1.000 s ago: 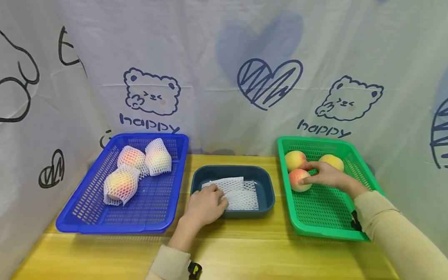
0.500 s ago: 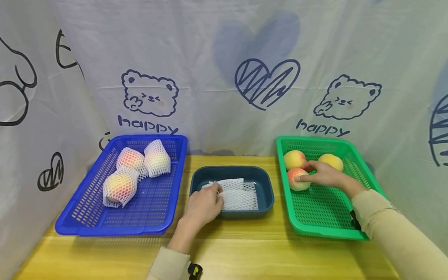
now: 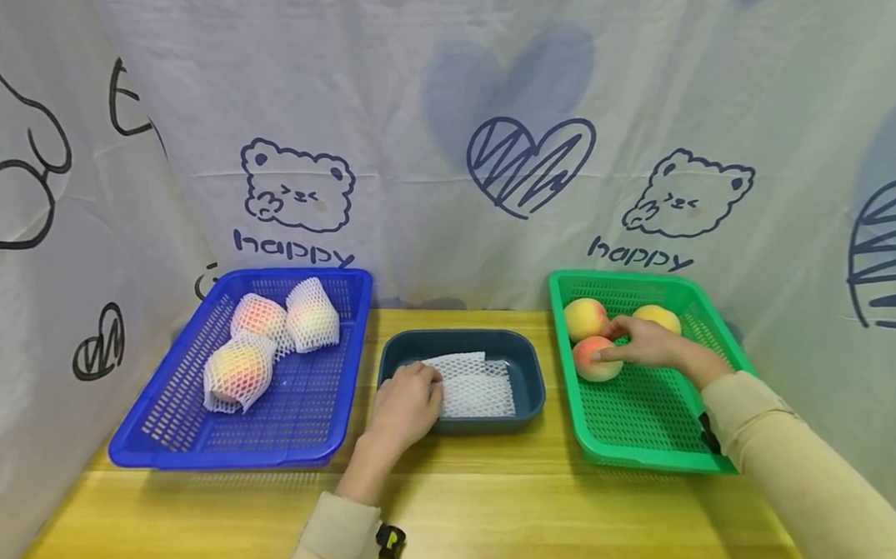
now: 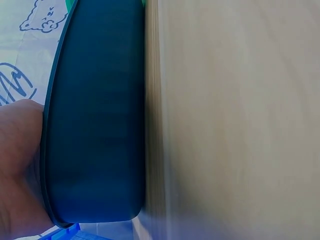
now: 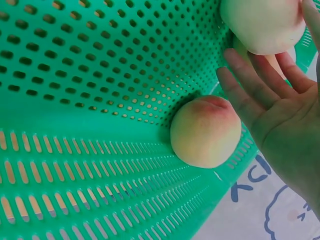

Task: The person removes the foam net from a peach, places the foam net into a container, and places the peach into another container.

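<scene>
My left hand (image 3: 408,405) reaches over the near left rim of a dark teal tray (image 3: 529,384). Its bent fingers are at the white foam fruit nets (image 3: 475,391) inside; the fingertips are hidden. In the left wrist view, part of this hand (image 4: 20,160) lies beside the tray's rim. My right hand (image 3: 649,343) is in the green basket (image 3: 585,424), gripping the nearest peach (image 3: 592,361) between thumb and fingers. Behind that are a second peach (image 3: 585,317) and a yellower one (image 3: 658,316). In the right wrist view, a loose peach (image 5: 206,131) sits close to the fingers.
At the left, a blue basket (image 3: 304,419) holds three peaches in foam nets (image 3: 238,374). All the containers stand on a yellow wooden table (image 3: 503,510). A printed cloth (image 3: 410,89) hangs just behind them. The tray lies between the two baskets.
My left fingers have shifted slightly over the nets' left end, covering more of it. The right hand stays on the same peach, which remains in the basket. The head view has drifted slightly.
</scene>
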Demonstrator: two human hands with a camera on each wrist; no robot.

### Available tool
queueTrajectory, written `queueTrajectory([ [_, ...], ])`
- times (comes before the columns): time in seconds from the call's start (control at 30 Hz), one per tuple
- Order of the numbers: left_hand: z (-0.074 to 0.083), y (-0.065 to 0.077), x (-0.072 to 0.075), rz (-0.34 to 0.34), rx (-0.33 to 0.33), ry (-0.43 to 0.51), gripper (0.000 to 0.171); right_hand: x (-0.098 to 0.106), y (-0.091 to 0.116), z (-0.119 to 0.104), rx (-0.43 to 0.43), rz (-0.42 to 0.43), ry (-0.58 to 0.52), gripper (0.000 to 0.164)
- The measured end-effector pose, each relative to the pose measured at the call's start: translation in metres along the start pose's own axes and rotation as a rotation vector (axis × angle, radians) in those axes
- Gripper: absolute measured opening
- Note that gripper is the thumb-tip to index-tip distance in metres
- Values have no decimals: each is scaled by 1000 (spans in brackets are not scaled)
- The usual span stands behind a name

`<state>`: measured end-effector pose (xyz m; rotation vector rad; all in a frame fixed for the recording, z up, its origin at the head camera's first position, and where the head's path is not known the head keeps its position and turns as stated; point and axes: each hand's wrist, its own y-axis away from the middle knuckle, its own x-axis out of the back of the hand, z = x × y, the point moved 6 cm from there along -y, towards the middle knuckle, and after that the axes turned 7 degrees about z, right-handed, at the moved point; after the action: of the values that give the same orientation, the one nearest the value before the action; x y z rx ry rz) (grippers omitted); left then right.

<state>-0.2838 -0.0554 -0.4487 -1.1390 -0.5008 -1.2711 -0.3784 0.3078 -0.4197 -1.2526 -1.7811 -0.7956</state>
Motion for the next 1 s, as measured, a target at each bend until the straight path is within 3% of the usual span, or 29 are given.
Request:
queueTrajectory([
  [0.27, 2, 3, 5, 11, -22, -26, 28, 10, 8, -6, -4, -66, 25, 66],
  [0.43, 2, 5, 7, 8, -28, -24, 34, 23, 15, -14, -4, -57, 34, 66],
  [0.73, 3, 3, 12, 47, -29, 14, 38, 50, 40, -34, 21, 41, -9, 60],
  [1.0, 5, 9, 23, 168, -62, 49, 38, 53, 80, -47, 75, 268, -12, 52],
])
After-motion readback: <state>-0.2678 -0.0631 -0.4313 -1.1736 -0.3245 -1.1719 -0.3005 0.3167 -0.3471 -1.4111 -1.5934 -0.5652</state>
